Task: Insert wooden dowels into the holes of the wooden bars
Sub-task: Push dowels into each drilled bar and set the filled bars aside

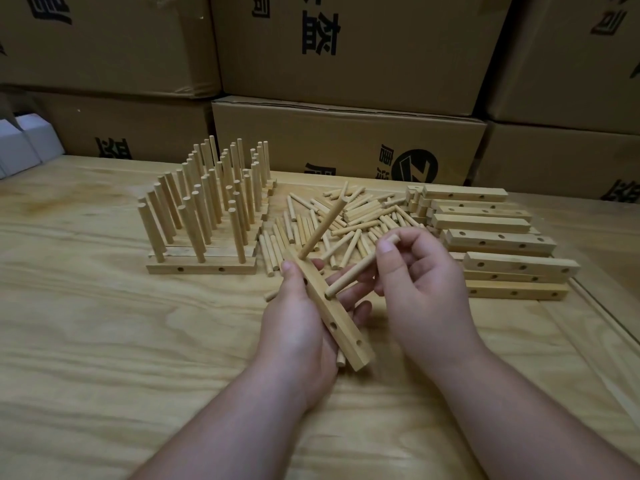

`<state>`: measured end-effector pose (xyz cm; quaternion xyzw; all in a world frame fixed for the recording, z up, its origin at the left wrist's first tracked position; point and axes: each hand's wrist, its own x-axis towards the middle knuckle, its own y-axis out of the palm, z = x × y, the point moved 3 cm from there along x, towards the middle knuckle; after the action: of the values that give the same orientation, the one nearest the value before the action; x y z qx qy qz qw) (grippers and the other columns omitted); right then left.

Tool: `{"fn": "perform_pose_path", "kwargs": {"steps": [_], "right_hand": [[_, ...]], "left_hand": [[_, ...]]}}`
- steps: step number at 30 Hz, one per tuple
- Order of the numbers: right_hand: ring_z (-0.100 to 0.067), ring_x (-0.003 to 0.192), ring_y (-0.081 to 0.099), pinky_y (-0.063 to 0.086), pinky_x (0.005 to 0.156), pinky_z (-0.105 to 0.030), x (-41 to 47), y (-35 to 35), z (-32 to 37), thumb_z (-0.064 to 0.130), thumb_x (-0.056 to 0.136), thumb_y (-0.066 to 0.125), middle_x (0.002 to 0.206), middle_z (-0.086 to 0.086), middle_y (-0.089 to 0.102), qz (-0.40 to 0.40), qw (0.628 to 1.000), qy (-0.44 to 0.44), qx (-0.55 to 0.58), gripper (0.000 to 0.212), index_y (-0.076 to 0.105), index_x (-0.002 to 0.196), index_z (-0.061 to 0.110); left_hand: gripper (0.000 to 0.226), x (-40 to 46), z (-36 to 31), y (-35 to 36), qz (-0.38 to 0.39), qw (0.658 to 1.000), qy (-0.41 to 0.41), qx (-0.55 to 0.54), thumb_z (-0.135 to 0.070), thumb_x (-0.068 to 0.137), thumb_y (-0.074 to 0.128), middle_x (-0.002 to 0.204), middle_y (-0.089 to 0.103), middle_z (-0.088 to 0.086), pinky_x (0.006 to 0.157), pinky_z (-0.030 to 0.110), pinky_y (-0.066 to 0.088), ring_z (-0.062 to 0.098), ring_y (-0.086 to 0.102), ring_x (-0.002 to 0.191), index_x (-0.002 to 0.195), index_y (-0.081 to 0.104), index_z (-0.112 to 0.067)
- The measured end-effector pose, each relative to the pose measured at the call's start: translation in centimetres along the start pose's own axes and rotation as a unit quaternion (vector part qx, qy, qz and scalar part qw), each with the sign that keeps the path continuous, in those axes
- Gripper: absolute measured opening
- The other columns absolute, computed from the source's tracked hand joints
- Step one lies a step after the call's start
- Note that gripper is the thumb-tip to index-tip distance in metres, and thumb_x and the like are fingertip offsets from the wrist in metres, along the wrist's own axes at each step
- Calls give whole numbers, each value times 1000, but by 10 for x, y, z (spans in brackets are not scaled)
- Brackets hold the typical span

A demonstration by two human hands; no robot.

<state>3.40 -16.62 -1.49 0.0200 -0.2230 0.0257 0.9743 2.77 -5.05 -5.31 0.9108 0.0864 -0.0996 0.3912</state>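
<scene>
Left hand gripping bar, right hand pinching dowel, plywood table, stacked cartons behind.

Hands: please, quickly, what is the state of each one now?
Left hand: grips the wooden bar, one dowel already standing in it.
Right hand: pinches a loose dowel.

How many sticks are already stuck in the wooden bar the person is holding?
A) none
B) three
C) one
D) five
C: the bar in the left hand has just one stick standing up from its far end, while the right hand holds a second stick whose tip is at the bar's next hole, not clearly seated yet.
</scene>
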Motion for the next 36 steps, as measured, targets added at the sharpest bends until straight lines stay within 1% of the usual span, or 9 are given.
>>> {"fn": "perform_pose_path", "kwargs": {"steps": [2,6,11,16,19,22,26,30,36], "right_hand": [[-8,54,70,50,45,-16,0,0,0,3,102,50,69,0,72,17,1000,-1,3,8,55,96,1],[-30,68,74,55,50,-31,-1,0,-5,17,98,56,80,-16,74,55,998,-1,-23,12,63,89,13],[-22,71,73,58,59,-34,-1,3,-9,36,93,52,79,-7,75,72,992,-27,-103,15,63,88,27],[-19,73,73,60,63,-39,1,2,-7,31,95,51,82,-1,76,92,986,-12,-135,13,62,89,28],[-15,72,73,60,62,-34,3,2,-5,28,98,51,83,0,77,106,984,18,-140,14,62,91,24],[-13,71,73,59,62,-34,3,3,-3,28,99,51,83,2,77,110,982,32,-150,12,61,92,26],[-7,69,70,58,63,-39,0,11,0,38,95,48,82,13,75,100,967,-12,-234,13,58,90,31],[-3,69,68,54,61,-32,-2,16,-1,39,97,46,80,13,73,88,956,-43,-278,12,55,93,32],[-4,76,70,55,67,-31,1,10,-8,32,102,48,88,15,76,87,974,42,-206,9,56,98,31]], "left_hand": [[46,0,0,-1,-7,1000,6,1,-54,107,27,103,77,19,82,49,60,33,77,92,120,52,-18],[48,-1,0,0,-10,1000,8,14,-54,107,26,99,78,17,72,45,63,29,78,85,118,55,-18],[47,-5,-2,1,4,1000,14,-6,-53,108,26,97,78,20,72,45,63,30,78,86,118,53,-17],[47,-4,-1,0,9,1000,9,-3,-54,107,24,98,78,19,67,43,65,29,78,88,120,54,-19],[49,-3,1,0,3,1000,12,15,-55,107,22,101,78,17,79,47,63,31,77,94,117,55,-19],[56,-3,2,0,-15,1000,16,10,-55,107,23,96,79,16,72,47,65,27,78,85,107,66,-18],[81,-3,4,0,-6,1000,10,-11,-57,106,20,83,79,12,54,33,61,22,78,76,61,80,-28],[81,-4,3,2,-12,1000,17,-18,-56,107,21,75,78,10,46,29,57,18,77,67,54,77,-30],[86,-7,3,7,-9,1000,19,-5,-55,107,16,73,78,9,48,29,58,19,77,67,53,77,-30]]}}
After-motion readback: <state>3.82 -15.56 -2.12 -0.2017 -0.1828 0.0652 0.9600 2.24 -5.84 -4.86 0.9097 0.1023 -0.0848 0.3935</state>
